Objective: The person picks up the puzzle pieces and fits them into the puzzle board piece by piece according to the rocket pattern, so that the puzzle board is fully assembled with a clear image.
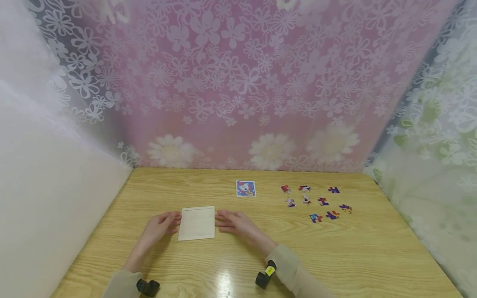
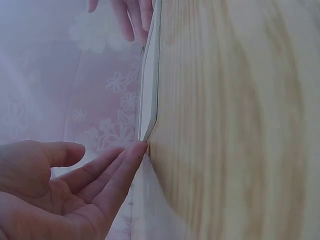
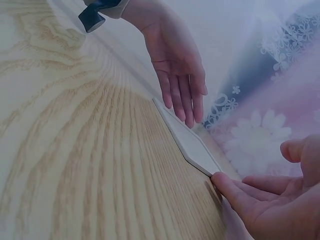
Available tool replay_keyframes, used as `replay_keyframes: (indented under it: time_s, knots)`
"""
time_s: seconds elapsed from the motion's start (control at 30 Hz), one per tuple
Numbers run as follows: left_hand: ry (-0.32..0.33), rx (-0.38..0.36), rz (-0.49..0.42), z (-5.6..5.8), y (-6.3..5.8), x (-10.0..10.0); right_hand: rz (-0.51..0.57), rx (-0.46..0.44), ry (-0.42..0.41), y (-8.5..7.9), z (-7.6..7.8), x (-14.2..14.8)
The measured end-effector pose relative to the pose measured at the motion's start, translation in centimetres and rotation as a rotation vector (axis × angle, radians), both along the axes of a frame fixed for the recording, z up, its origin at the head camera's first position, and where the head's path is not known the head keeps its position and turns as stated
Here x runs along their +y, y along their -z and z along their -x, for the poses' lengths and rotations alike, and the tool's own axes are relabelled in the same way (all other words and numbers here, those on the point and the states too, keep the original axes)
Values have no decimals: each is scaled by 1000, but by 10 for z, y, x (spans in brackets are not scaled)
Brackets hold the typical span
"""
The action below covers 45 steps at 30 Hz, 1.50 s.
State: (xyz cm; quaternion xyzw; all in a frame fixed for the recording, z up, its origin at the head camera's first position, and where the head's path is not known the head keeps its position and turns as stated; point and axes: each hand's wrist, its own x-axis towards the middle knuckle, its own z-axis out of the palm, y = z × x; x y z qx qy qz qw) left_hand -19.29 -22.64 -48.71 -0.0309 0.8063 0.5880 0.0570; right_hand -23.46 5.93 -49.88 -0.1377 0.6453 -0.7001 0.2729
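A flat, pale square board [image 1: 197, 223] with a raised rim lies on the table, left of the middle. My left hand [image 1: 160, 226] is at its left side, fingertips right at the edge and thumb held apart in the left wrist view. At the opposite side, my right hand [image 1: 237, 225] has its fingers extended, the tips meeting the board's edge [image 3: 192, 147] in the right wrist view. Neither hand curls round the board. Several jigsaw puzzle pieces [image 1: 323, 201] in purple, red and white are scattered farther off to the right.
A small square picture card [image 1: 246, 188] with a white cartoon figure on blue lies behind the board. The wooden table [image 1: 253, 260] ends at a pink flowered curtain [image 1: 238, 91]. A white wall [image 1: 56, 174] stands at the left, a flowered curtain [image 1: 439, 145] at the right.
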Motion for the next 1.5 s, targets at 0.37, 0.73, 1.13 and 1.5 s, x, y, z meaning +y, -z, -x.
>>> replay_keyframes:
  time_s: [0.37,0.73,1.13,1.5]
  knots:
    - [27,-11,-41,4,-4,18,-12,37,22,-1,3,18]
    - [62,2,-57,10,-1,35,-20,26,18,0,8,39]
    - [95,-6,-78,15,-2,51,-20,39,32,-1,8,56]
    - [110,9,-109,20,-3,72,-38,48,31,-4,6,80]
